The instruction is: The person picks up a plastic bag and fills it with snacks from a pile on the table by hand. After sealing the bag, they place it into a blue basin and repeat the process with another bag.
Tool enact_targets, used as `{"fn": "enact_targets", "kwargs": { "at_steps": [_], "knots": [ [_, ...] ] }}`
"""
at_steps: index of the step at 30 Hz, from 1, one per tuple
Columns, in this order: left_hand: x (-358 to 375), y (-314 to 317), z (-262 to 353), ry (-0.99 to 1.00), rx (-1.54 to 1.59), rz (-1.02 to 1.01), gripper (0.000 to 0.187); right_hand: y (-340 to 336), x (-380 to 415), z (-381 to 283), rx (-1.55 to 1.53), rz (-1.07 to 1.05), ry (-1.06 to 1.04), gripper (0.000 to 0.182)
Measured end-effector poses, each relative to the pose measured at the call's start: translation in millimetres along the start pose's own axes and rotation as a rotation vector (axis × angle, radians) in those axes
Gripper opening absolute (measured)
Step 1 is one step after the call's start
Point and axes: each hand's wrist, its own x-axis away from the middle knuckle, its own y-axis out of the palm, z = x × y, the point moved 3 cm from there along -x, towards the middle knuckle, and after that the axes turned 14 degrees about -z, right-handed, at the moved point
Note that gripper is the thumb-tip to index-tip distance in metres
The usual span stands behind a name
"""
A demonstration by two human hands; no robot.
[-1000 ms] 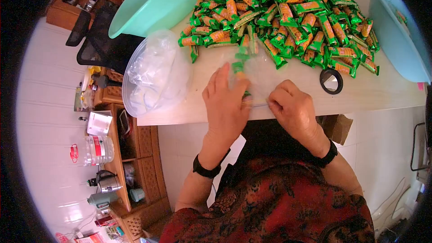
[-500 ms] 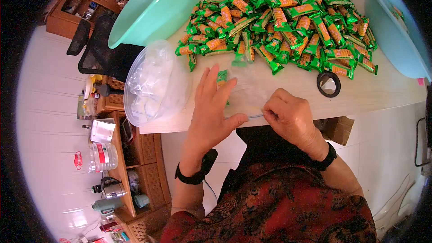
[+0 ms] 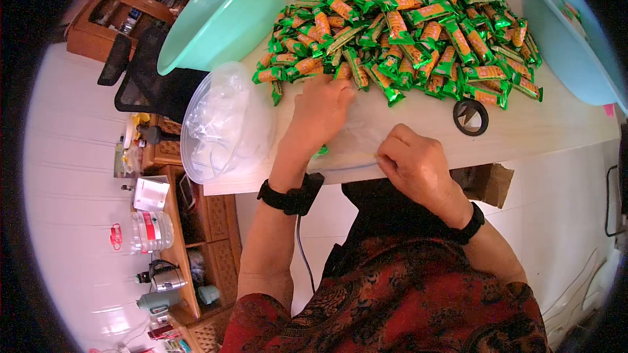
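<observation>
The left hand (image 3: 322, 106) reaches forward over the worktop (image 3: 536, 132) to the near edge of the pile of packets (image 3: 405, 23), green wrappers with orange centres heaped across the far middle of the surface. Its fingers curl down among the nearest packets; whether the grip has closed on one I cannot tell, since the fingertips are hidden behind the knuckles. The right hand (image 3: 412, 160) rests near the worktop's front edge, its grip pressed together, fingers bunched and pinching the edge of a clear bag (image 3: 366, 132) that lies flat between the two hands. A bit of green wrapper (image 3: 320, 151) shows just beside the left wrist, at the bag's left edge; whether it sits inside the bag is not clear. Each wrist wears a black band.

Left of the hands, a clear tub (image 3: 226, 121) full of crumpled plastic overhangs the worktop's corner. Behind it a green basin (image 3: 222, 13) tilts against the far left edge. A blue basin (image 3: 562, 33) stands at the right edge, touching the pile. A black tape roll (image 3: 471, 117) lies flat near the pile's right end, apart from the right hand.
</observation>
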Motion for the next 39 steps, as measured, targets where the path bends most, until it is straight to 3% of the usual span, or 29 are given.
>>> {"fn": "enact_targets", "kwargs": {
  "at_steps": [3,5,11,18,20,23,26,28,31,33,39],
  "knots": [
    [8,-9,-4,0.051,0.138,0.099,0.025,1,-1,1,0.001,0.022,0.022,0.014],
    [24,-24,-2,-0.057,0.297,0.187,0.021,3,0,1,-0.001,0.039,0.044,0.014],
    [62,-44,7,-0.019,0.289,0.355,0.02,3,-1,1,-0.016,0.088,0.037,0.013],
    [36,-31,-11,0.079,0.266,0.517,0.031,2,-2,0,-0.007,0.077,0.098,0.014],
    [38,-39,-2,0.073,0.1,0.708,0.026,1,-2,2,-0.018,0.088,0.124,0.014],
    [61,-52,29,0.121,0.127,0.837,0.021,2,-1,2,-0.031,0.106,0.127,0.014],
    [110,-50,67,-0.045,0.106,0.733,0.023,4,-2,3,-0.056,0.13,0.156,0.015],
    [138,-32,83,0.035,0.234,0.71,0.021,4,-2,3,-0.049,0.172,0.117,0.016],
    [168,-1,94,-0.109,0.475,0.577,0.02,3,-3,3,-0.073,0.165,0.121,0.016],
    [174,11,98,-0.08,0.527,0.454,0.017,3,-2,3,-0.082,0.147,0.139,0.016],
    [163,26,93,-0.097,0.389,0.397,0.016,4,-3,3,-0.056,0.154,0.153,0.014]
  ]
}}
